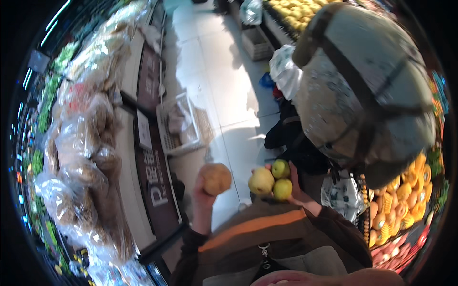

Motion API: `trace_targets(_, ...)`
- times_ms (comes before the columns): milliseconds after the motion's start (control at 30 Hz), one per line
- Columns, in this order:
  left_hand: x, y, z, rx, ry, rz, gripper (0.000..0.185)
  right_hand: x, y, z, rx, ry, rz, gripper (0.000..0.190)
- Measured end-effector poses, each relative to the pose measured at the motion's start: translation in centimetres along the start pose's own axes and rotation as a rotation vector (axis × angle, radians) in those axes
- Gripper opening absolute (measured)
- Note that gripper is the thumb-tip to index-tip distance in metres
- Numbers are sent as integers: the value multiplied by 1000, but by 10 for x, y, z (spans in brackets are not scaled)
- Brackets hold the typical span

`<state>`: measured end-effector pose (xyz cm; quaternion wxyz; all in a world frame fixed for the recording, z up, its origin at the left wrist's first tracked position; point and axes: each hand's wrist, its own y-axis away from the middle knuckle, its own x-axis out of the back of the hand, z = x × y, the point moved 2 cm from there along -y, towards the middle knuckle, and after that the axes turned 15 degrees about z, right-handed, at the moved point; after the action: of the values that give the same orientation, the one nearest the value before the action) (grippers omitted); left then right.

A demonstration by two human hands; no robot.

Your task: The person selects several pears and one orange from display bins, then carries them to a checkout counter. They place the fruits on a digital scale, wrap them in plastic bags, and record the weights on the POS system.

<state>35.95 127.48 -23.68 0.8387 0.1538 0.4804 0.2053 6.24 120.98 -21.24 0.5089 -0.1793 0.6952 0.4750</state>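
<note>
My left hand point(201, 191) is wrapped around a large round brown fruit point(217, 179), perhaps a pear, raised above the aisle floor. To its right, my right hand point(295, 191) cradles three fruits against its palm and fingers. One is a bigger pale yellow fruit point(261, 181). Beside it sit a green fruit point(280, 168) and a yellow-green fruit point(282, 189), the green one farther from my body. A gap separates the two hands, both held in front of my dark top with its orange stripe point(257, 227).
Bagged produce point(80, 143) covers the shelf on the left. A white plastic basket point(180, 125) stands on the floor by that shelf. Close on the right is a person in a pale patterned garment point(357, 89), beside netted yellow fruit point(402, 200). Yellow fruit point(297, 12) lies farther up the aisle.
</note>
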Motion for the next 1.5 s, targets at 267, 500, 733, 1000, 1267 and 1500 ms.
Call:
trace_targets(267, 12, -27, 98, -12, 257, 110, 83, -48, -146, -85, -8, -35, -100, 82)
trace_targets(500, -7, -198, 163, 108, 177, -44, 82, -79, -206, -125, 158, -209, 87, 71)
trace_targets(733, -127, -375, 213, 44, -56, -184, 81, -126, -270, -201, 404, -228, 246, 74)
trace_targets(1000, -215, -546, 249, 287, 33, -144, 98, -148, -407, -356, 472, -358, 360, 76)
trace_targets(1267, -198, -645, 289, 168, -385, 321, 67, -215, -549, -502, 199, -373, 174, 79)
trace_targets(1500, -201, -796, 347, 273, -176, 313, 55, -287, -695, -600, 58, -405, 201, 79)
